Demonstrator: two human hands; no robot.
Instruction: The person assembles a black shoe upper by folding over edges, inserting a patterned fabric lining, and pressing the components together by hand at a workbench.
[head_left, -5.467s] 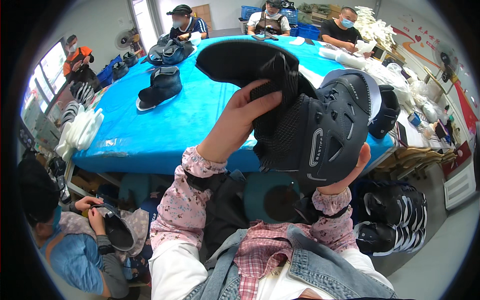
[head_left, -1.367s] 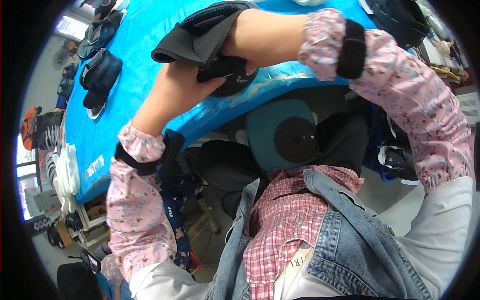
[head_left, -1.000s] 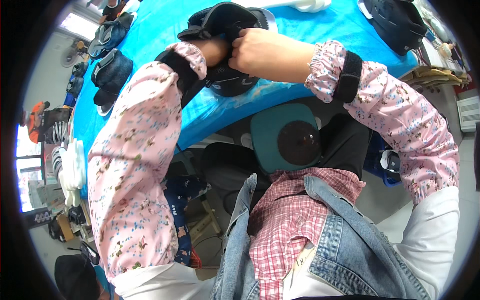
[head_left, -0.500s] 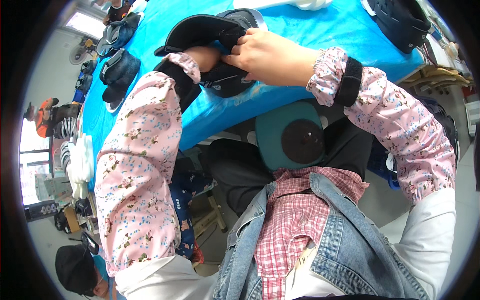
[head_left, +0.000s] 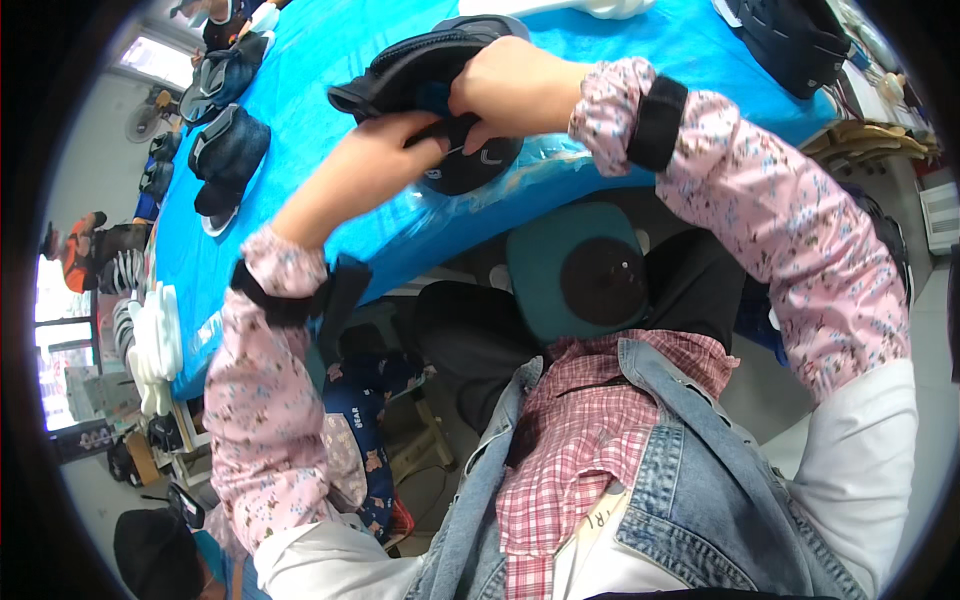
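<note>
Two hands on one black shoe (head_left: 440, 95), held just above the near edge of the blue worktop (head_left: 330, 70). Right hand (head_left: 520, 85) wraps the shoe's upper from above, grip closed on it, fingers curled over the top. Left hand (head_left: 365, 170) comes up from below, fingertips pressed into the shoe's underside near the dark sole part; grip closed on the shoe too. Shoe is tilted, toe end pointing left of the right hand.

Relative to the shoe: a pair of dark shoes (head_left: 225, 155) lies on the worktop to the left, well apart. Another dark shoe (head_left: 790, 40) sits on the worktop far to the right. Teal round stool seat (head_left: 590, 275) below the shoe, under the worktop edge. White soles stacked (head_left: 155, 345) lower left, off the worktop's end.
</note>
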